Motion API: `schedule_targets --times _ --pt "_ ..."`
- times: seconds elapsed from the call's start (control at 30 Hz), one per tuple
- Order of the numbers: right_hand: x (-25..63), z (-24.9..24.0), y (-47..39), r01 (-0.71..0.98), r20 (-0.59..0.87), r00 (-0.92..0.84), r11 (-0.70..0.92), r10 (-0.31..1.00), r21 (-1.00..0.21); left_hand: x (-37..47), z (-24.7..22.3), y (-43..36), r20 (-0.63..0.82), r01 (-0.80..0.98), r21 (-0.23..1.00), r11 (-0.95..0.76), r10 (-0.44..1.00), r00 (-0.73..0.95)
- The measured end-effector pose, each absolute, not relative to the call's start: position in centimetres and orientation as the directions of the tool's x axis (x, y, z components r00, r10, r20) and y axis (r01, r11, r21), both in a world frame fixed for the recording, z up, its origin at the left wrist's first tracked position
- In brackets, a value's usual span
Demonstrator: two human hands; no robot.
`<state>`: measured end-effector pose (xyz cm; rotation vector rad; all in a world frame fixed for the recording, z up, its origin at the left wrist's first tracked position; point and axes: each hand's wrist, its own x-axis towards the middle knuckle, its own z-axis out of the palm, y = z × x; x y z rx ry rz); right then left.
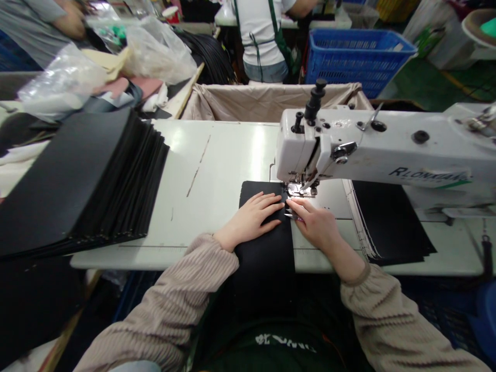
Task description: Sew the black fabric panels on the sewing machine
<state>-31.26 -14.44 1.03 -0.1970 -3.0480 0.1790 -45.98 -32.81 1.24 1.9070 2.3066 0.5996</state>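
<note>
A black sheet [267, 263] lies under the needle area of a white sewing machine [372, 150] and hangs over the table's front edge. My left hand [253, 217] rests flat on it, fingers spread toward the right. Beside the sheet's right edge, my right hand [315, 222] is closed around small metal snips [290, 214], whose blades point left over the sheet. Its fingertips are just in front of the presser foot [300, 190]. The snips' handle is mostly hidden in my palm.
Tall stacks of black sheets [77, 170] stand at the left; a smaller pile [391, 222] lies right, beneath the machine arm. Behind the table [182, 170] are a cloth-lined bin [240, 103], a blue crate [356, 57] and plastic bags [155, 49]. A person [261, 36] stands beyond; another is at upper left.
</note>
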Motion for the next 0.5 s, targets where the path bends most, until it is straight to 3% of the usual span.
schedule_targets --times 0.5 --pt "-31.28 1.01 -14.38 0.122 0.083 -0.987 0.981 0.136 -0.148 -46.03 0.98 -32.76 0.196 0.923 0.361 0.136 0.956 -0.218"
